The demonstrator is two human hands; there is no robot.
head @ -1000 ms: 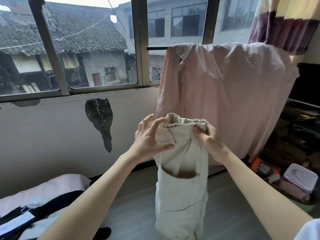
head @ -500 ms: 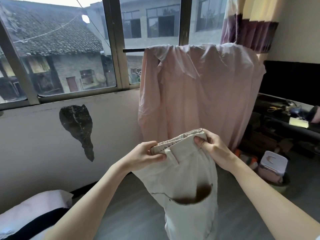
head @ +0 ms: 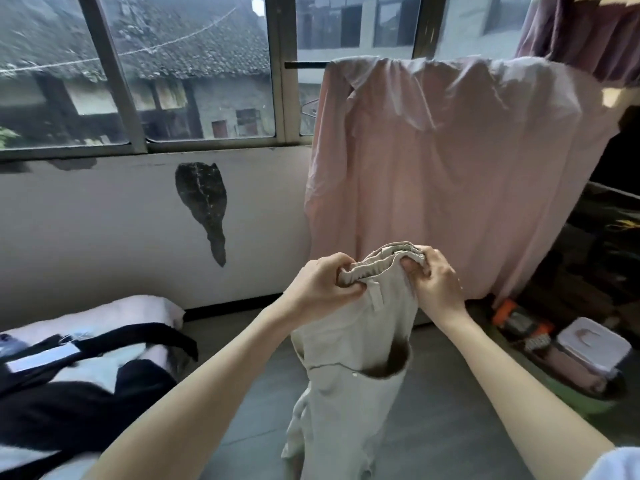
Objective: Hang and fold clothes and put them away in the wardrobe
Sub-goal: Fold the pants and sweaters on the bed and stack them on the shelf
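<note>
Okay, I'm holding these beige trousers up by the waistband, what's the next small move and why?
Probably lay them flat on the bed to your left. The left hand and right hand both grip the bunched elastic waistband of the beige cotton trousers, whose legs dangle unfolded, so folding likely needs a surface.

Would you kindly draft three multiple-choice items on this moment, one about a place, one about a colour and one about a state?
1. Where does the pink garment hang?
A. Over a rail by the window
B. On the bed
C. On the floor

2. What colour are the trousers being held?
A. Black
B. Beige
C. Blue

3. How are the trousers held?
A. By one hand only
B. By both hands at the waistband
C. By the leg hems

Answers:
1 A: it drapes over the rail in front of the window.
2 B: the cloth is pale beige.
3 B: the left hand and right hand each grip the elastic waistband.
</note>
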